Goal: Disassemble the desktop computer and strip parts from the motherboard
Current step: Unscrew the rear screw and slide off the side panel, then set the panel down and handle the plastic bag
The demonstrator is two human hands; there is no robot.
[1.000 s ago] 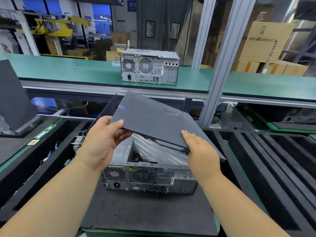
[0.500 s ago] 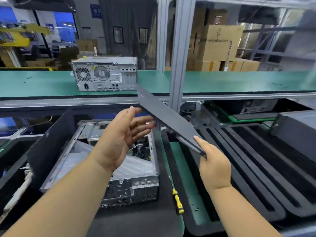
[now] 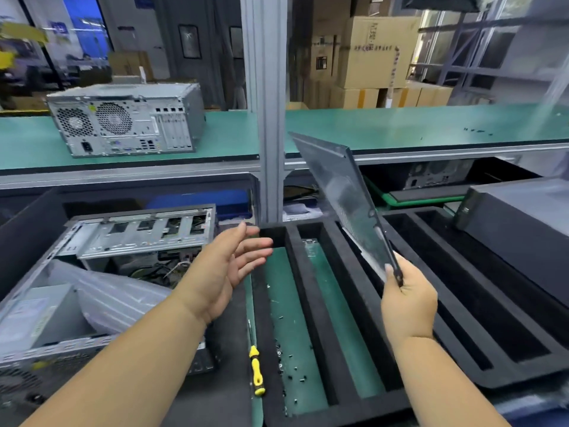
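Observation:
The opened desktop computer case (image 3: 129, 238) lies on its side at the left, its drive cage and cables exposed and a plastic sheet (image 3: 114, 297) draped inside. My right hand (image 3: 406, 303) grips the near corner of the dark side panel (image 3: 345, 195), which stands tilted on edge above the black foam slotted tray (image 3: 311, 303). My left hand (image 3: 228, 263) hovers open with fingers spread, between the case and the tray, touching nothing.
A yellow-handled screwdriver (image 3: 256, 368) lies beside the tray, with several small screws in the tray's left slot. A second computer (image 3: 126, 118) stands on the green conveyor behind. A grey post (image 3: 271, 118) rises at centre. A dark case (image 3: 523, 217) sits at the right.
The panel has come off the case and swung right over the foam tray, turning up on edge. My left hand has let go of it; only my right hand holds it.

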